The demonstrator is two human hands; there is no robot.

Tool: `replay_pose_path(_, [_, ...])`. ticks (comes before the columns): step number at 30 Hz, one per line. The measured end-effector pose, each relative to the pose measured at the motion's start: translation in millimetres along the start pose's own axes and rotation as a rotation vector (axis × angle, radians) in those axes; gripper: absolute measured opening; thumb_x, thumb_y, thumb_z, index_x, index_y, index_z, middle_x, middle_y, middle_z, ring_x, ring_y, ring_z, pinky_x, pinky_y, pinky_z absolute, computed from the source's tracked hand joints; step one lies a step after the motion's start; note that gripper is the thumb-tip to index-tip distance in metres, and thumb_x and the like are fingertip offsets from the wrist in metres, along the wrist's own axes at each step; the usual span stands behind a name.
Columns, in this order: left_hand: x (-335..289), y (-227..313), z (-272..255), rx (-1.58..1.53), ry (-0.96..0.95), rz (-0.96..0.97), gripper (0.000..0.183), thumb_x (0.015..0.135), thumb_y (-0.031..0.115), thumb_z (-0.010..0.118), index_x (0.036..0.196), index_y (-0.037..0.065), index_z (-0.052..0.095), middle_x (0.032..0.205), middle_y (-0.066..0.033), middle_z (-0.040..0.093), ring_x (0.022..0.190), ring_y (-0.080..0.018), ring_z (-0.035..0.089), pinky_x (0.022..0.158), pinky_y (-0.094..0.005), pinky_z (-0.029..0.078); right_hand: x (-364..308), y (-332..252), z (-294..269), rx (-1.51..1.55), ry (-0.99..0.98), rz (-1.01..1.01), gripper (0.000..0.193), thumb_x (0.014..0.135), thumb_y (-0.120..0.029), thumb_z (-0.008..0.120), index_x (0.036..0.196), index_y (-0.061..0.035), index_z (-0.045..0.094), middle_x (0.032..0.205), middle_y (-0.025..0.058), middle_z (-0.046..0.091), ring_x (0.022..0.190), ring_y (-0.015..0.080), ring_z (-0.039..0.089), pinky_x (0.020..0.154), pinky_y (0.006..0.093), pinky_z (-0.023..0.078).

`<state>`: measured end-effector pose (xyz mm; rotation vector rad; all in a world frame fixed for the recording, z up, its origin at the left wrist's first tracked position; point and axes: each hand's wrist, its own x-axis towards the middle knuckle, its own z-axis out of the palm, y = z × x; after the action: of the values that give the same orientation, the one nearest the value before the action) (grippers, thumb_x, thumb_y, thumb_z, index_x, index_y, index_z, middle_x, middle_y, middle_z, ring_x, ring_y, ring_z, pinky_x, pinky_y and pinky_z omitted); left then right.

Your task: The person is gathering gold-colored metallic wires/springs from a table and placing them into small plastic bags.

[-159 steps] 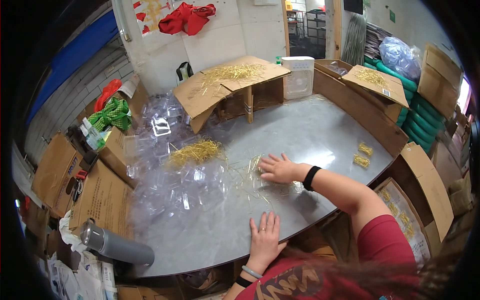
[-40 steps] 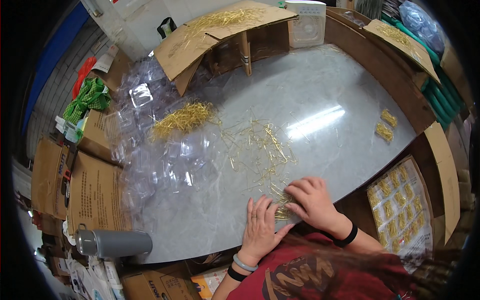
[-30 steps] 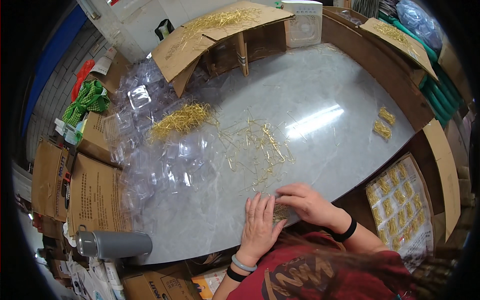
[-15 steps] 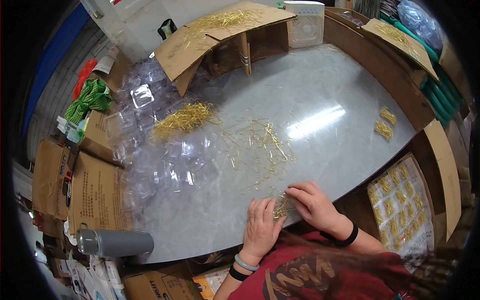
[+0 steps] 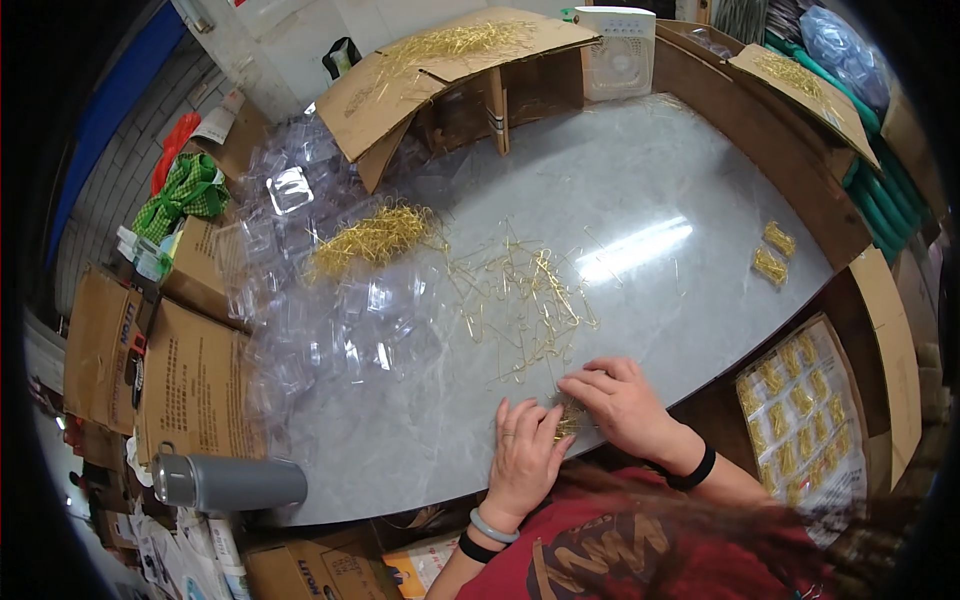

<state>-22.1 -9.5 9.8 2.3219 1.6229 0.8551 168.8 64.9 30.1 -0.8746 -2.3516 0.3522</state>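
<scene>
Encloses a small bundle of gold wire point(image 5: 567, 428) between both hands, near the front edge of the grey surface point(image 5: 400, 465). Rests the left hand point(image 5: 524, 450) palm down and unclenched along the bundle's left side, with fingers slightly bent, perhaps as a fence against sliding. Curves the right hand point(image 5: 622, 405) over the opposite side, with fingertips partly hidden; cannot tell from this angle about any pinch on the wire. Has loose wire hooks point(image 5: 547, 285) scattered just beyond the hands, probably for easy reach. Has a denser heap of gold wire point(image 5: 375, 240) farther left, on clear plastic trays point(image 5: 385, 340), likely as a ready supply. Shows two compact bundles point(image 5: 771, 266) side by side near the right edge, well apart from the loose pieces, presumably against mixing. Shows more in rows on a pale sheet point(image 5: 848, 470) below that edge, perhaps for easy counting.

Gleams metallic in the wire: thin, stiff-looking, bent into hooks, tangled in the heap. Contrasts with the glassy, thin-walled plastic, overlapping in layers and catching light. Looks smooth and faintly marbled across the surface, with a bright streak of glare. Turns matt and brown in the folded cardboard shelf point(image 5: 350, 120) behind, with gold wire strewn across the top
</scene>
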Motion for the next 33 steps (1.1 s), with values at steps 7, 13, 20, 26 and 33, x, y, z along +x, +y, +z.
replay_pose_path(7, [1,2,-4,-0.021,0.013,0.045,0.037,0.084,0.017,0.074,0.117,0.004,0.064,0.115,-0.0117,0.059,0.119,-0.0339,0.051,0.112,-0.0567,0.033,9,-5,5,-0.035,-0.06,0.028,0.04,0.083,-0.012,0.061,0.123,-0.0091,0.061,0.121,0.0075,0.062,0.111,0.028,0.057,0.095,0.0399,0.043])
replay_pose_path(13, [0,1,-2,-0.035,0.02,0.031,0.036,0.084,0.015,0.074,0.117,0.004,0.065,0.114,-0.0115,0.059,0.119,-0.0333,0.051,0.112,-0.0559,0.034,9,-7,5,-0.082,-0.079,0.072,0.027,0.083,-0.012,0.059,0.108,-0.0043,0.064,0.104,0.0107,0.061,0.099,0.0307,0.057,0.088,0.0405,0.045])
replay_pose_path(20, [1,2,-3,-0.05,0.037,0.044,0.034,0.085,0.016,0.073,0.116,0.004,0.066,0.113,-0.0108,0.058,0.117,-0.0325,0.051,0.112,-0.0552,0.034,3,3,-1,-0.036,0.098,0.247,0.014,0.082,-0.008,0.07,0.095,-0.0042,0.065,0.093,0.0122,0.061,0.087,0.0341,0.059,0.076,0.043,0.05])
replay_pose_path(26, [1,1,-4,-0.03,0.024,0.067,0.034,0.085,0.017,0.073,0.116,0.005,0.066,0.114,-0.011,0.057,0.118,-0.0326,0.051,0.112,-0.0554,0.034,10,8,1,-0.168,0.077,0.205,0.017,0.08,-0.007,0.067,0.097,-0.0081,0.068,0.095,0.0093,0.062,0.088,0.0309,0.059,0.078,0.0395,0.05])
replay_pose_path(33, [1,1,-4,-0.038,0.027,0.026,0.05,0.089,0.021,0.071,0.131,0.001,0.054,0.127,-0.0173,0.052,0.128,-0.039,0.044,0.114,-0.0574,0.03,10,4,3,0.161,-0.039,0.121,0.027,0.08,0.003,0.059,0.104,-0.0056,0.069,0.105,0.0103,0.065,0.099,0.0322,0.061,0.087,0.0389,0.051])
